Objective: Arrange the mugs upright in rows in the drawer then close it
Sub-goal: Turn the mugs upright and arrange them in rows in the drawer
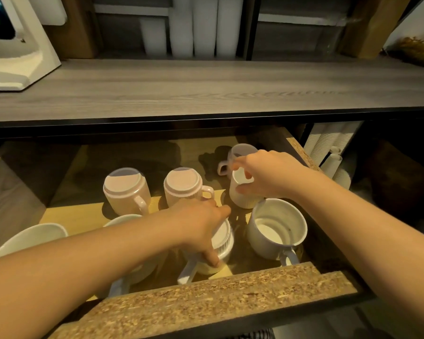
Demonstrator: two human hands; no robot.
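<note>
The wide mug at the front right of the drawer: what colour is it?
White, inside and out, seen best in the head view: the wide mug.

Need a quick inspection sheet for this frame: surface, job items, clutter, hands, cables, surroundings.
Surface: open drawer, chipboard front edge nearest the camera, wooden floor inside.
Job's things: two upside-down mugs in the back row; ribbed mug upright; wide mug upright at front right; another mug behind, orientation unclear; more mugs at front left, partly hidden by the arm.
Clutter: nothing seen.
Grippers: left hand grips an inverted mug; right hand holds the ribbed mug's rim.
Cables: nothing seen.
Surroundings: grey countertop, stacked paper cups right of the drawer.
</note>
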